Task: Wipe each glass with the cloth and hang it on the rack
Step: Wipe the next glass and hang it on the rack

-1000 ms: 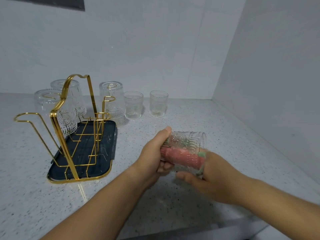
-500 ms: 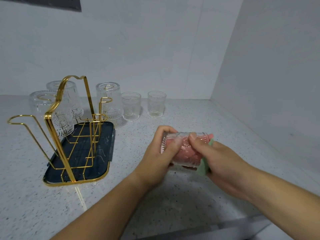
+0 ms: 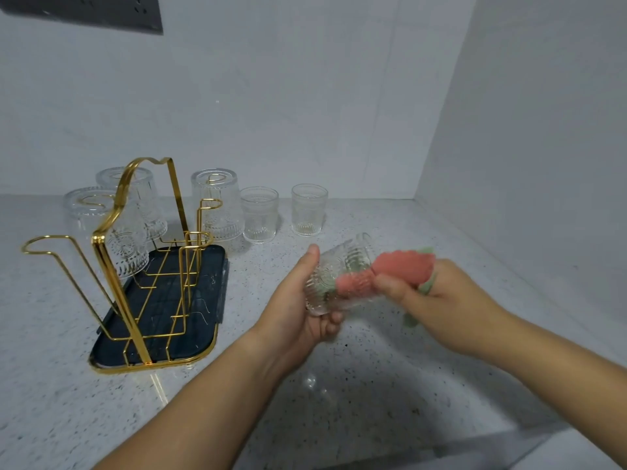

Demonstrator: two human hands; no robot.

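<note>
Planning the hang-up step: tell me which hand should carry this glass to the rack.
Left, probably. The left hand grips the glass and lies on the gold rack's side; the right hand pinches the cloth, pushed into the glass, and is farther from the rack.

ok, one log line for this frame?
phase: wiping | left hand holds glass | right hand grips cloth in glass | rack: three hung glasses | two upright glasses on counter

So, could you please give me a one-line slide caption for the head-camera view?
Left hand grips a ribbed glass while the right hand pushes a pink cloth into it, beside the gold rack.
</note>
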